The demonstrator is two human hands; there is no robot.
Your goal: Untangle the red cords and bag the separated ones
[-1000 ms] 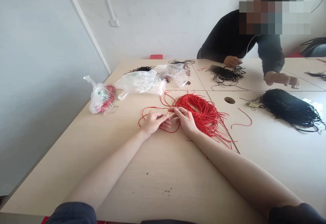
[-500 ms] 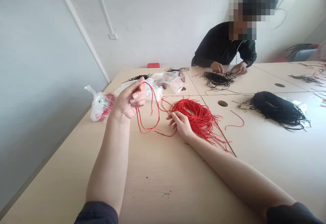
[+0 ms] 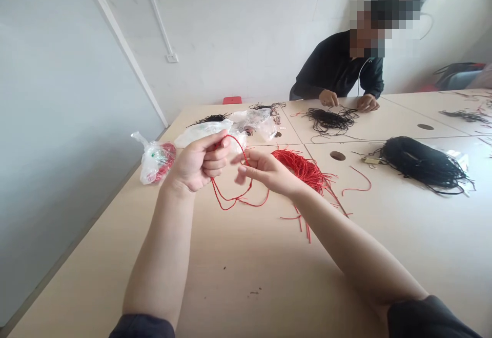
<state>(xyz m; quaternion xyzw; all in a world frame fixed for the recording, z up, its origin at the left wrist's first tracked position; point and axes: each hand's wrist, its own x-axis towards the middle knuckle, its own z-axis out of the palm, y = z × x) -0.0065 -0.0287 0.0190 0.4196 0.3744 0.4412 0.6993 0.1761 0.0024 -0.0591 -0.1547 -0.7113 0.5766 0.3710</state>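
My left hand [image 3: 198, 163] is raised above the table with its fingers closed on a red cord [image 3: 230, 202] that hangs down in a loop to the tabletop. My right hand [image 3: 265, 171] is lifted close beside it, thumb and fingers pinching the same cord near its upper part. Just behind my right hand lies a pile of red cords [image 3: 307, 171], with loose ends trailing toward me.
Clear plastic bags [image 3: 215, 130] and a small bag with red contents [image 3: 156, 158] lie at the left. Black cord bundles [image 3: 421, 163] lie at the right. Across the light wooden table [image 3: 238, 271] a person in black handles black cords [image 3: 330, 119]. A round hole [image 3: 337, 156] is in the tabletop.
My left hand lifted one red cord off the table. My right hand then rose from the red pile and took hold of the same cord beside the left.
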